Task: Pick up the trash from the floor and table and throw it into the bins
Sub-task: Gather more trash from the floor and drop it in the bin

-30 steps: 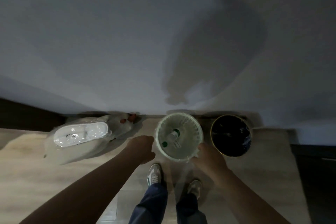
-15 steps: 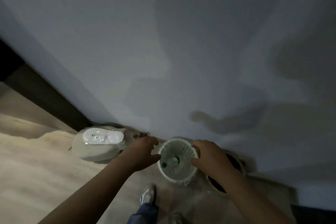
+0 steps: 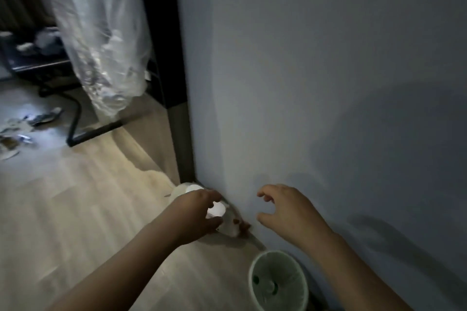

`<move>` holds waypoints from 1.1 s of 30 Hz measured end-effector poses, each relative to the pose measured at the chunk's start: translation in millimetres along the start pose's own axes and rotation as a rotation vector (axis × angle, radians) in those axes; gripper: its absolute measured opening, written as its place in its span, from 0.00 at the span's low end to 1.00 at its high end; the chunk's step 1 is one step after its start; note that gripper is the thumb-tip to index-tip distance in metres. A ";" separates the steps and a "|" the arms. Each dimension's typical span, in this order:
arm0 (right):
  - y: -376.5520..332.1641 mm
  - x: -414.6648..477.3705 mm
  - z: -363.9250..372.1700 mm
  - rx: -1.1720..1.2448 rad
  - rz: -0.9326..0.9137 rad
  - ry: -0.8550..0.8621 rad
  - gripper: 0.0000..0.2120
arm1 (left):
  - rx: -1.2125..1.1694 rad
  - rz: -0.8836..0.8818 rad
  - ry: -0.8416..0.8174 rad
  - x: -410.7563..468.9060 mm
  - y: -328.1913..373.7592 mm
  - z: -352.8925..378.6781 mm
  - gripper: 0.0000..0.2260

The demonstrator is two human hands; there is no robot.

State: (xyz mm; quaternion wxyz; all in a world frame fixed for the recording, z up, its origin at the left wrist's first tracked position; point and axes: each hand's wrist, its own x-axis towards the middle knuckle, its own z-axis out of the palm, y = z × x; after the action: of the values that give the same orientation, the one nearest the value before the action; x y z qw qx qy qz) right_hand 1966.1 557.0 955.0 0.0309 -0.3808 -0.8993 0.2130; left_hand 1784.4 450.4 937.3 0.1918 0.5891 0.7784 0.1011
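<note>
2 hands, left hand (image 3: 194, 212) maybe touching plastic bag (image 3: 228, 223), right hand (image 3: 288, 212) empty

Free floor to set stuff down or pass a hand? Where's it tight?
Free: bare floor between the litter and the left hand; also between that arm and the bin. Crowded: wall base, with the bag, right hand and bin.

Both hands are coming off the white bin (image 3: 275, 252), now lying near and right of them: the left hand (image 3: 194, 212) is reaching left over the white bag (image 3: 228, 226) at the wall (image 3: 316, 83) foot, the right hand (image 3: 285, 212) is hanging free, fingers loosely curled.
</note>
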 end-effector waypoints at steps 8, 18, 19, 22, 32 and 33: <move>-185.3 53.1 45.8 -0.015 -0.310 -0.120 0.22 | -0.034 -0.281 0.137 -112.6 -146.6 -63.5 0.20; -419.0 100.3 155.8 -0.042 -0.558 -0.240 0.22 | -0.048 -0.616 0.223 -258.9 -337.9 -122.2 0.21; -437.3 104.6 164.4 -0.042 -0.576 -0.254 0.22 | -0.060 -0.636 0.230 -267.5 -354.2 -125.6 0.21; -480.8 120.0 187.5 -0.051 -0.621 -0.310 0.22 | -0.105 -0.688 0.258 -281.8 -395.6 -134.2 0.20; -585.7 243.4 238.1 -0.072 -0.718 -0.364 0.21 | -0.155 -0.788 0.314 -250.7 -529.4 -174.3 0.20; -597.8 259.1 241.2 -0.062 -0.729 -0.360 0.21 | -0.148 -0.796 0.319 -244.4 -543.3 -183.6 0.20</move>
State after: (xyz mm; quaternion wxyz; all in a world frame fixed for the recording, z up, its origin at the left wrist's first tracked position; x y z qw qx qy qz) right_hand 1328.5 281.0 951.5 -0.0651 0.0054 -0.9723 0.2244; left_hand 1287.2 74.3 939.2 0.1347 0.2046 0.9555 0.1645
